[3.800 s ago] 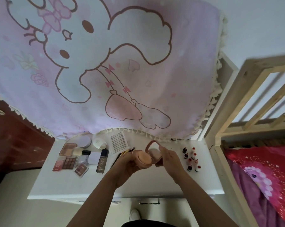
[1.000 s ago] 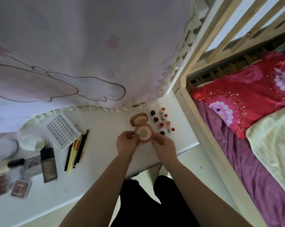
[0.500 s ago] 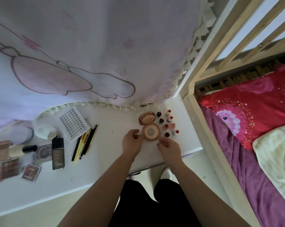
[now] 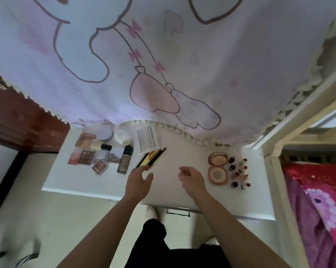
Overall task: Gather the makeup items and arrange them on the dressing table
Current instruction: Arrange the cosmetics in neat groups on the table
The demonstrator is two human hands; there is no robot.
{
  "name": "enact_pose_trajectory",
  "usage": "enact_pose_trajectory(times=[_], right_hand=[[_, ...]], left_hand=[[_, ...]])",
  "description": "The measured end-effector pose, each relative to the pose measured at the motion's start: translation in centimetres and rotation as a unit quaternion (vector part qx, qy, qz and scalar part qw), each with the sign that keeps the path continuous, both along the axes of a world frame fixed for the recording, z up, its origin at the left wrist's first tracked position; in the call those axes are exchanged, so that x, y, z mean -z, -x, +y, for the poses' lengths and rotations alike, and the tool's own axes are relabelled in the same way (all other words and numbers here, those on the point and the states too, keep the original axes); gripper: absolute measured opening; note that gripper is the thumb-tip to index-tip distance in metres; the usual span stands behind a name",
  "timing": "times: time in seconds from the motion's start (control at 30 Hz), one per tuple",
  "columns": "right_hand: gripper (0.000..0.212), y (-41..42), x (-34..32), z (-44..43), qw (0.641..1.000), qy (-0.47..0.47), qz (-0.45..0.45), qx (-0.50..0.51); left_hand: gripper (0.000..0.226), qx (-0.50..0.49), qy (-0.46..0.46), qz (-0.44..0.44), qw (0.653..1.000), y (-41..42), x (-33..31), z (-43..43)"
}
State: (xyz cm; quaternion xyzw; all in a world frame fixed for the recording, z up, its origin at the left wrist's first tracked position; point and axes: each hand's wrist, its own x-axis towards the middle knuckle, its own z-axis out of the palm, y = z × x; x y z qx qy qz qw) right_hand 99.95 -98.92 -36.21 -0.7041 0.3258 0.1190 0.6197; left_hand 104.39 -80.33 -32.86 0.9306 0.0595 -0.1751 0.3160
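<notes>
An open peach powder compact (image 4: 217, 168) lies on the white dressing table (image 4: 175, 192), beside several small nail polish bottles (image 4: 238, 172). My right hand (image 4: 192, 177) hovers just left of the compact, fingers loosely curled and holding nothing. My left hand (image 4: 139, 182) is spread open, its fingertips reaching the near end of a bunch of black and yellow pencils (image 4: 151, 157). Further left lie a dark foundation bottle (image 4: 125, 159), eyeshadow palettes (image 4: 86, 156), a cream tube (image 4: 99, 146), a round jar (image 4: 104, 132) and a white sticker sheet (image 4: 148, 139).
A pink cartoon curtain (image 4: 163, 64) hangs over the table's back edge. A wooden bed frame (image 4: 302, 132) with red and purple bedding (image 4: 317, 200) stands to the right. A dark brown door (image 4: 18, 117) is at the left. A drawer handle (image 4: 177, 211) shows below the tabletop.
Both hands have let go of the compact, which now lies open on the table. My left hand has moved left to the pencils; the view has swung left.
</notes>
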Motion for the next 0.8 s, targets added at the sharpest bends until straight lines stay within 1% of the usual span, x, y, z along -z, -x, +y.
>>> enact_pose_trajectory(times=[0.17,0.3,0.37,0.43,0.57,0.63,0.7,0.8], right_hand=[[0.017,-3.6,-1.9,3.7,1.0,0.016,-0.016,-0.017],[0.017,-7.3,-2.6,6.9,0.998,0.055,-0.014,-0.003],[0.015,-9.0,-2.8,8.9,0.998,0.058,-0.008,0.004],[0.019,-10.6,-3.0,11.0,0.997,0.081,-0.005,-0.003],[0.02,-12.8,-3.4,14.8,0.994,0.107,0.012,0.001],[0.023,-13.6,-3.2,16.5,0.993,0.115,0.021,0.006],[0.025,-14.5,-2.8,18.0,0.994,0.104,0.027,0.018],[0.027,-16.0,-2.1,19.6,0.994,0.099,0.038,0.015]], left_hand=[[0.037,-0.004,0.007,0.0,1.0,-3.2,-0.3,4.5],[0.025,0.039,0.023,-0.019,0.999,-7.5,-0.3,8.1],[0.029,0.031,0.047,-0.02,0.998,-9.4,0.0,10.2],[0.036,0.036,0.06,-0.006,0.998,-11.3,0.5,12.4],[0.034,0.058,0.054,0.013,0.997,-14.5,1.5,16.3],[0.032,0.075,0.054,0.006,0.996,-15.9,1.8,17.8],[0.032,0.076,0.052,0.004,0.996,-17.4,2.2,19.1],[0.039,0.09,0.023,-0.019,0.996,-20.0,2.6,20.1]])
